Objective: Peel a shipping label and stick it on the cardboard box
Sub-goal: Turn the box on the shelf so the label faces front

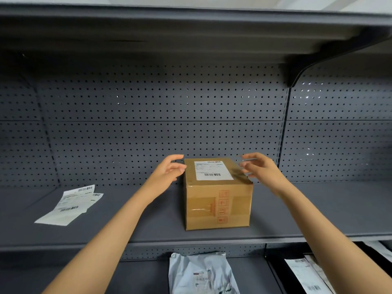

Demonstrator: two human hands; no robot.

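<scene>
A brown cardboard box (216,206) stands on the grey shelf (131,225), sealed with clear tape and printed with red symbols on its front. A white shipping label (212,170) with barcodes lies flat on the box's top. My left hand (168,169) hovers at the box's upper left edge, fingers spread, holding nothing. My right hand (262,168) hovers at the upper right edge, fingers apart, also holding nothing. Whether the fingertips touch the box is unclear.
Loose label sheets (71,204) lie on the shelf at the left. A perforated back panel (148,115) rises behind the box, and an upper shelf (191,28) overhangs. Below, a grey mailer bag (201,272) and more labelled parcels (307,274) lie on the lower shelf.
</scene>
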